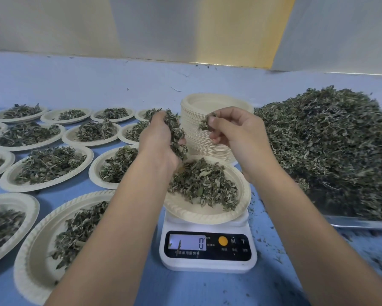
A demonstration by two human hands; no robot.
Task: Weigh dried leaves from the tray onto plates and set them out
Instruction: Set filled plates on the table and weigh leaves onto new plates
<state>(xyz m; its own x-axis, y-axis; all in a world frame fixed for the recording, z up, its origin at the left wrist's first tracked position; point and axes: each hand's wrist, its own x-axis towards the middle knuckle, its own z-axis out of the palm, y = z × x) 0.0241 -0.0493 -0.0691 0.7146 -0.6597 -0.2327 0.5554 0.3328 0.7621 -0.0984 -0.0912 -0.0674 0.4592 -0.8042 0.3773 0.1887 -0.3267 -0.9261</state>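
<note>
A cream paper plate (209, 214) heaped with dried green leaves (204, 184) sits on a white digital scale (208, 248); its display shows 0. Above the plate's left rim, my left hand (158, 138) holds a handful of leaves. My right hand (232, 127) hovers above the plate's far right side and pinches a small tuft of leaves between thumb and fingertips. On the right, a metal tray (359, 221) carries a large mound of dried leaves (326, 142).
A tall stack of empty paper plates (198, 129) stands just behind the scale. Several filled plates (46, 166) cover the blue table on the left, one close at the front left (37, 250). Leaf crumbs lie scattered right of the scale. A wall runs along the back.
</note>
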